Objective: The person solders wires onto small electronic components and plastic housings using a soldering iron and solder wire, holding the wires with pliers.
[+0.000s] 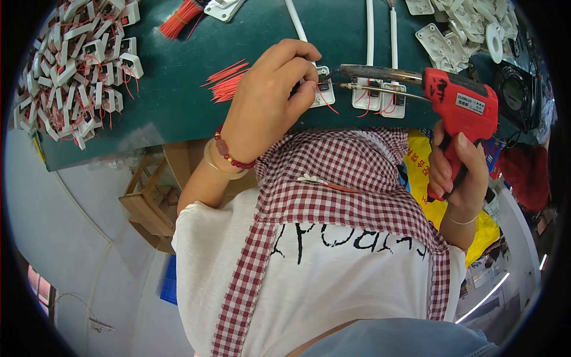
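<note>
My right hand (455,163) is wrapped round the grip of a red soldering gun (461,104), its tip pointing left. A thin metal feed tube runs below its dark barrel. The tip meets a small white switch housing (325,100) with a black part and a red wire inside. My left hand (276,83) is closed, thumb and fingertips pinching at the left side of that housing; the fingers partly cover it. To the right lie two similar white housings (364,100) with red wires, a white cable (370,35) running up from each.
Cut red wires (229,82) lie left of my left hand on the green table (172,59). A large heap of white housings (71,71) covers the far left. A red wire bundle (180,19) lies at the back; white plastic parts (443,47) and a black round device (514,92) are at right.
</note>
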`<state>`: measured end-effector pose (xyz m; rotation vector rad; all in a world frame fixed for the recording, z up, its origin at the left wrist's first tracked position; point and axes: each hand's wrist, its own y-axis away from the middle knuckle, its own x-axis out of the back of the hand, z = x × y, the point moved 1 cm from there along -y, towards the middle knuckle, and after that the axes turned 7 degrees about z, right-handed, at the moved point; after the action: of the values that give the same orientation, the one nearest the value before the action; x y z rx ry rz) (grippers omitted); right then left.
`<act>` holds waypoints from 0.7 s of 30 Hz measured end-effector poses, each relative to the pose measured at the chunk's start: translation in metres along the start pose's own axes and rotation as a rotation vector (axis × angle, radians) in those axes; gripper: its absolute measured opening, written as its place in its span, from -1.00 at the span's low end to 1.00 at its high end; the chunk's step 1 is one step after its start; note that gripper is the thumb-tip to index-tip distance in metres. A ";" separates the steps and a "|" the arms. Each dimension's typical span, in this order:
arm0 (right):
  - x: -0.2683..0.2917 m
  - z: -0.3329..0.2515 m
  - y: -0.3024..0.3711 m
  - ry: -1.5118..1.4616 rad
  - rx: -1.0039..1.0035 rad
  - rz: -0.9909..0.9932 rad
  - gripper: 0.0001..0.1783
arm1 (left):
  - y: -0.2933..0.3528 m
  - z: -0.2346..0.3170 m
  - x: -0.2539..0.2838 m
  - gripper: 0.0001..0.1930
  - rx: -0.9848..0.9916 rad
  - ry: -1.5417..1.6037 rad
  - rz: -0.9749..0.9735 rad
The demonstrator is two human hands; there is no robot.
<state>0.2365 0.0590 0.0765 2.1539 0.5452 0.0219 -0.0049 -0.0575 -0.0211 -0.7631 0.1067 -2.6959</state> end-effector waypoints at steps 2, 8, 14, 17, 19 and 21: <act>0.001 0.001 0.000 -0.011 -0.012 -0.003 -0.62 | 0.000 0.000 0.000 -0.92 0.001 -0.001 -0.001; -0.001 -0.003 0.000 -0.015 -0.010 -0.004 -0.58 | -0.001 0.000 0.000 -0.93 -0.003 -0.002 -0.013; 0.003 -0.005 0.001 -0.040 0.080 -0.009 -0.53 | -0.002 0.000 0.000 -0.93 -0.012 -0.007 -0.021; 0.003 -0.004 0.002 -0.035 0.067 0.006 -0.53 | 0.000 0.001 0.001 -0.93 -0.019 -0.010 -0.023; 0.005 -0.002 0.004 -0.042 0.064 0.006 -0.53 | 0.001 0.002 0.001 -0.93 -0.006 -0.009 -0.036; 0.006 0.002 0.005 -0.052 0.059 0.006 -0.53 | 0.003 0.003 0.002 -0.93 -0.003 -0.014 -0.046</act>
<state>0.2445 0.0576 0.0785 2.2076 0.5151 -0.0468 -0.0037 -0.0610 -0.0186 -0.7941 0.0912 -2.7338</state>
